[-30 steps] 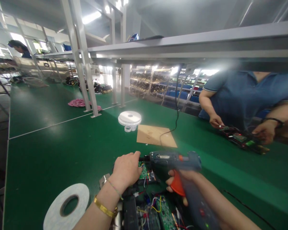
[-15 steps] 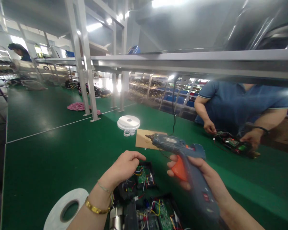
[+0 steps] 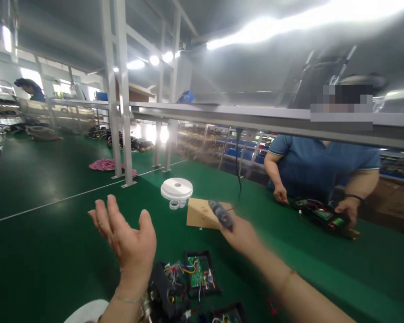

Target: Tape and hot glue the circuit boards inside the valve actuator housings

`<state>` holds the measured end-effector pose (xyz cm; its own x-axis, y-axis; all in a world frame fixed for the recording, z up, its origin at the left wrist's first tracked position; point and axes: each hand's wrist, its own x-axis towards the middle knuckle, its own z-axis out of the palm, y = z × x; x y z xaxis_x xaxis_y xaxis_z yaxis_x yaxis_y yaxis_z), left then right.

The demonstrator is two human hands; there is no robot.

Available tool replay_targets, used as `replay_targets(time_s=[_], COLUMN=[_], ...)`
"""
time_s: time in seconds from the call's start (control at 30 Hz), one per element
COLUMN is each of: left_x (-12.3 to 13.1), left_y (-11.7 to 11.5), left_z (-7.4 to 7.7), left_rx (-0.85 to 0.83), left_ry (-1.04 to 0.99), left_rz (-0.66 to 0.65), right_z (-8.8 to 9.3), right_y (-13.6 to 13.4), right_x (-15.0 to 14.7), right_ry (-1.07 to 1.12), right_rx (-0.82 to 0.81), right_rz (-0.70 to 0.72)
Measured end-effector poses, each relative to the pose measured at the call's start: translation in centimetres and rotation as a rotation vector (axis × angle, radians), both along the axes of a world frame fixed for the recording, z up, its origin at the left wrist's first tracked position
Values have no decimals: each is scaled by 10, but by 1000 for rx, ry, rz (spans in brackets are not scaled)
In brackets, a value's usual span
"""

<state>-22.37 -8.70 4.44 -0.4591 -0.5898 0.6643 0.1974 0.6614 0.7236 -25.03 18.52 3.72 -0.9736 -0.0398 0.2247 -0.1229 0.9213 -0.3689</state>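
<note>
Green tabletop [image 3: 54, 237] spreads across the head view, with tan card [image 3: 197, 213] at its middle, just to the near right of a white reel [image 3: 177, 191]. The right grip [image 3: 240, 233] is grasping a blue-grey glue gun [image 3: 220, 214] over that card; the left grip [image 3: 129, 244], raised at left and spread wide, holds nothing. Nearer lies a green circuit board [image 3: 197, 276] in a black housing [image 3: 213, 269]. The step in hand looks like parking the gun, so the next move probably calls for releasing it gently, steady on the card.
</note>
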Motion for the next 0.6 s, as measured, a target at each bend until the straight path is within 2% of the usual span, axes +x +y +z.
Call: replay_targets(time_s=[0.13,0.2,0.3,0.4,0.47,0.6], left_x=[-2,-8,-20,-31,-31,-16], left_y=[-10,-16,-22,-25,-27,-38], left_z=[1,-2,-10,-15,-12,15], left_rx=[46,181,475,685,769,782], left_ry=[-57,-140,-167,-95,-15,136], left_rz=[15,-41,-141,-196,-246,-354], right_z=[-31,-42,-52,-51,-46,-23], right_y=[-17,-24,-31,-33,-32,-23], right_x=[-35,-47,-57,-60,-58,-32], right_ry=[-6,-11,-12,-37,-76,-115], right_rx=[260,348,437,485,492,445], right_rz=[66,60,31,26,48,96])
